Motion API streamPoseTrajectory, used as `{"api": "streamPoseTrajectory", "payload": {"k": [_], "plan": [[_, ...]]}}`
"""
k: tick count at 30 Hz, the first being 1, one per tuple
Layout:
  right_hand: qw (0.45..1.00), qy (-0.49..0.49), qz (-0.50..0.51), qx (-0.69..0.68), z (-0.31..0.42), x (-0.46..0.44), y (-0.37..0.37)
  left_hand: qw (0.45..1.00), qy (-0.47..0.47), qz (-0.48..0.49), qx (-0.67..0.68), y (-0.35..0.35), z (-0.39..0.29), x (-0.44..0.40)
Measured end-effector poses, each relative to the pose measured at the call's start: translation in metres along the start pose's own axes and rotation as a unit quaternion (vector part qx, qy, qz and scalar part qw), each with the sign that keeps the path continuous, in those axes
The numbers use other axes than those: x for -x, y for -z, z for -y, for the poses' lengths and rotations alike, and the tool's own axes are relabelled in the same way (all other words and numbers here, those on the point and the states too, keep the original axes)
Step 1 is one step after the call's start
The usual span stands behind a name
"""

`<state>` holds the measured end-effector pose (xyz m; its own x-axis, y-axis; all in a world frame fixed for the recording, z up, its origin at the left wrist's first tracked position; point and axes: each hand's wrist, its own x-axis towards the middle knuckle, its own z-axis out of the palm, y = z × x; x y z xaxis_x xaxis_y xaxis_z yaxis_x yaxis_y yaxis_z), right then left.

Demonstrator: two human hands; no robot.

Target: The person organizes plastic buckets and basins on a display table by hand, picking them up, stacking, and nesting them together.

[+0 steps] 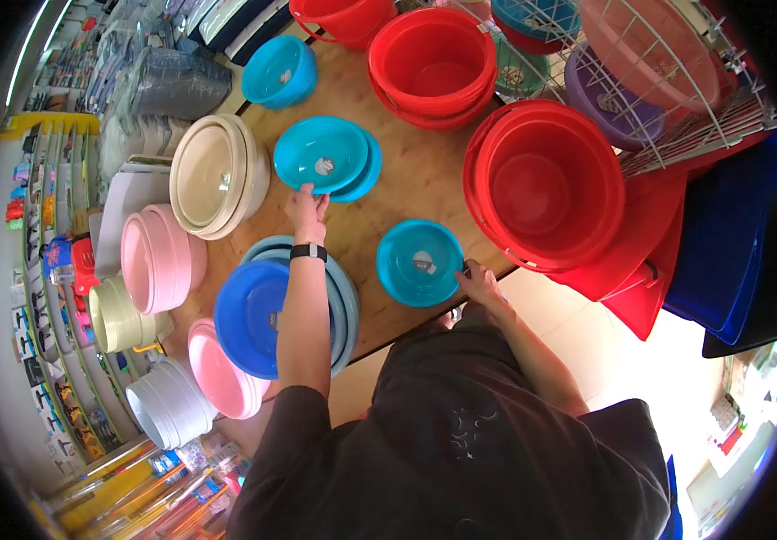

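Note:
My left hand (pixel 308 214), with a dark band on its wrist, grips the near rim of a turquoise basin (pixel 321 148). That basin sits tilted over another turquoise basin (pixel 363 175), which shows at its right side. A white label lies inside the upper one. My right hand (pixel 480 283) holds the right rim of a separate turquoise basin (pixel 406 279) at the table's near edge, also with a label inside. Below my left forearm, partly hidden by it, is a blue basin (pixel 246 310) on larger grey-blue basins (pixel 345 315).
Red buckets (pixel 546 184) stand at the right and more red ones (pixel 433 63) behind. Cream basins (pixel 210 175) and pink basins (pixel 150 261) line the left. Another turquoise stack (pixel 278 72) is at the far left. A wire rack (pixel 676 135) borders the wooden table (pixel 352 243).

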<state>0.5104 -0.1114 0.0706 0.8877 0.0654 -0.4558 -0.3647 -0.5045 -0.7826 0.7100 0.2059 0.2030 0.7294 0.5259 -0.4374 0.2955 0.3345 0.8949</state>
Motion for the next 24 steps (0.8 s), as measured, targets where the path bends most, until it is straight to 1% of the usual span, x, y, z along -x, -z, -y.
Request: {"api": "streamPoseTrajectory", "payload": {"k": [1, 2, 3, 4, 6, 7, 10, 12, 14, 15, 18, 20, 23, 24], "plan": [[1.000, -0.007, -0.011, -0.008, 0.002, -0.001, -0.002, 1.000, -0.020, -0.001, 0.016, 0.000, -0.006, 0.015], [1.000, -0.016, -0.020, -0.015, 0.003, -0.002, -0.004, 0.999, -0.045, 0.004, 0.004, 0.002, -0.010, 0.031], [0.999, 0.003, -0.040, -0.020, -0.005, -0.004, -0.009, 0.998, -0.068, 0.009, -0.009, 0.005, -0.011, 0.049], [0.999, 0.014, -0.037, -0.015, -0.009, -0.008, -0.011, 0.996, -0.091, 0.014, -0.023, 0.009, -0.010, 0.067], [0.999, 0.035, -0.034, -0.005, -0.016, -0.015, -0.013, 0.995, -0.095, 0.029, -0.030, 0.015, -0.005, 0.108], [0.995, 0.092, -0.041, 0.016, -0.002, -0.009, -0.003, 0.994, -0.100, 0.038, -0.033, 0.018, -0.001, 0.125], [0.995, -0.065, -0.039, -0.071, 0.005, -0.016, -0.005, 0.991, -0.075, 0.065, -0.088, 0.034, 0.020, 0.172], [0.996, -0.034, -0.043, -0.071, 0.000, -0.013, -0.008, 0.987, -0.039, 0.068, -0.140, 0.055, 0.050, 0.183], [0.985, -0.102, -0.055, -0.129, 0.011, -0.010, -0.001, 0.980, -0.011, 0.078, -0.182, 0.070, 0.073, 0.190], [0.984, -0.112, -0.075, -0.117, 0.015, -0.008, 0.000, 0.976, -0.001, 0.087, -0.197, 0.074, 0.080, 0.193], [0.963, -0.155, -0.061, -0.212, 0.027, 0.000, 0.009, 0.968, 0.013, 0.103, -0.229, 0.087, 0.103, 0.188], [0.967, -0.152, -0.061, -0.196, 0.025, -0.001, 0.007, 0.960, 0.034, 0.099, -0.261, 0.092, 0.116, 0.183], [0.977, -0.126, -0.053, -0.163, 0.012, -0.005, 0.001, 0.915, -0.118, 0.081, -0.377, 0.110, 0.154, 0.166], [0.981, -0.114, -0.048, -0.150, 0.008, -0.005, 0.000, 0.902, -0.139, 0.080, -0.402, 0.107, 0.152, 0.170]]}}
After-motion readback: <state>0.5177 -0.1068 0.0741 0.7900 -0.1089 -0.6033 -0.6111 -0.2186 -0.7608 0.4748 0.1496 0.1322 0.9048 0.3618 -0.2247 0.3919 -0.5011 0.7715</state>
